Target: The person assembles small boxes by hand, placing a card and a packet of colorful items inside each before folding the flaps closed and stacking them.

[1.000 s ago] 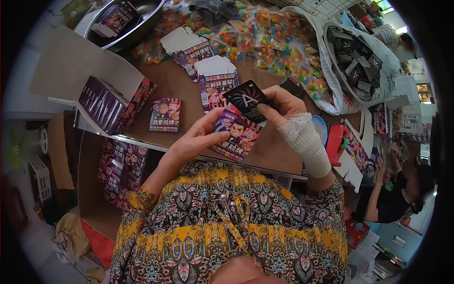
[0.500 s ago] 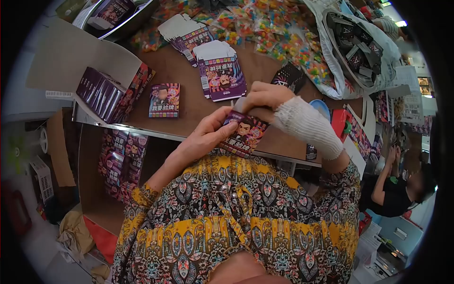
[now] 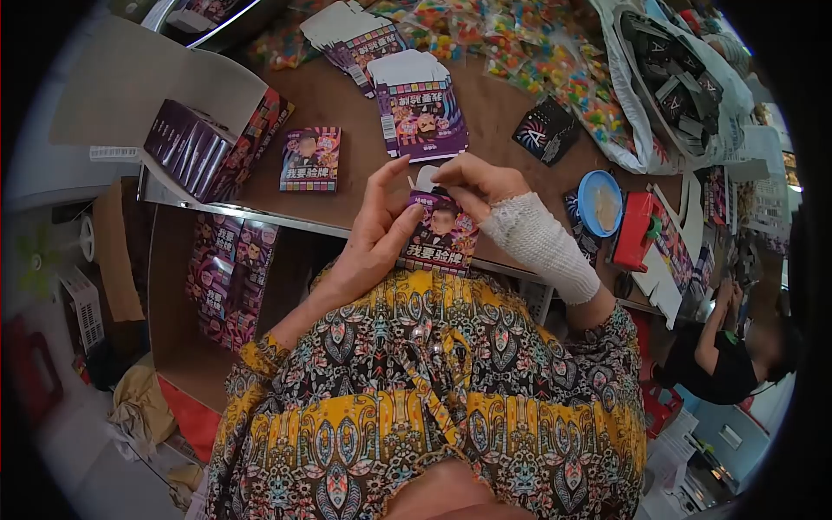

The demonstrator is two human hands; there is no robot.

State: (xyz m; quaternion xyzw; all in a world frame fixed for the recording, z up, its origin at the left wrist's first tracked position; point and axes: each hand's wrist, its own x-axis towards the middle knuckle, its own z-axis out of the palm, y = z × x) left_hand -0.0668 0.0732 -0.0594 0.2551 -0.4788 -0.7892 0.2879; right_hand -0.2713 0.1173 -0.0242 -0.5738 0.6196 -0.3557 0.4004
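At the near edge of the brown tabletop (image 3: 347, 186), the left hand (image 3: 373, 238) pinches the small purple printed card box (image 3: 438, 238); the bandaged right hand (image 3: 485, 186) grips its white top flap (image 3: 425, 178). Judged best: steady the box, tuck the flap squarely.

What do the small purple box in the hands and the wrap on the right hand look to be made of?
The small purple box looks like thin printed cardboard with a slight gloss: flat faces, a white tuck flap at the top. The wrap on the right hand seems white woven gauze, matte with a ribbed texture.
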